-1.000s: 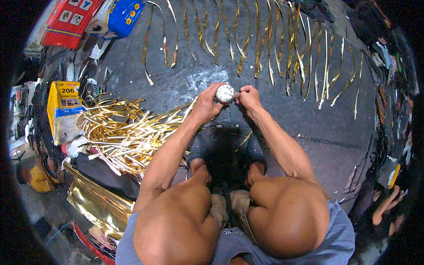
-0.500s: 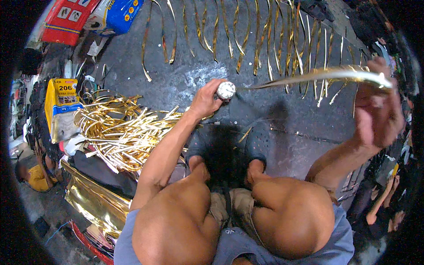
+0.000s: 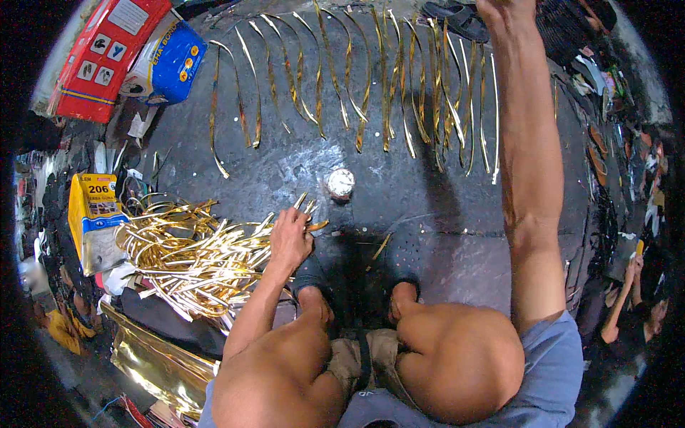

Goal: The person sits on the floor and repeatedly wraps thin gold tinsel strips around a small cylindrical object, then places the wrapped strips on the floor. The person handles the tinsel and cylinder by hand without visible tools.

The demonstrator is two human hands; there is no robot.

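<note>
My left hand (image 3: 291,239) is at the right end of a tangled heap of shiny gold strips (image 3: 207,253). Its fingers are closed on strip ends there. Just beyond it, a small round container with a smeared white top (image 3: 340,182) stands on the dark floor, untouched. Across the far floor lies a row of separate gold strips (image 3: 347,64), spread side by side. My right arm stretches far forward along the row's right side. Only part of my right hand (image 3: 505,8) shows at the top edge, so its fingers and anything in them are hidden.
A yellow, blue and white box (image 3: 100,221) stands left of the heap. Red (image 3: 110,53) and blue (image 3: 168,64) packages are at the far left. A folded gold sheet (image 3: 160,357) lies by my left knee. A dark sandal (image 3: 457,20) is at the far edge.
My left hand has let go of the white-topped container and moved back to the heap of strips. My right hand, which held a gold strip at the right, has reached far forward.
</note>
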